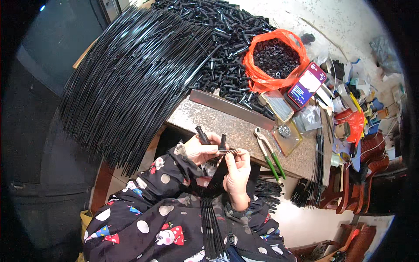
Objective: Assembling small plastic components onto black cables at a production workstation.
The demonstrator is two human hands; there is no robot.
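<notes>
Over my lap at the table's near edge, my left hand (201, 148) is closed around a black tubular part (202, 135). A second black tubular part (223, 140) stands up by its fingertips. My right hand (237, 172) pinches a thin needle-like wire (248, 151) lying crosswise between both hands. Small dark coils or rings (232, 152) sit along the wire at the fingertips, too fine to tell which. A bundle of thin black rods (210, 222) runs down my lap below the hands. Part of what the left fingers grip is hidden.
A huge sheaf of black rods (135, 83) covers the left side. Behind a metal bar (231, 109) lies a heap of black tubular parts (227, 56). An orange bag (257, 81) holds small rings. Green-handled pincers (270, 157), a phone (307, 86) and a clear box (278, 106) lie right.
</notes>
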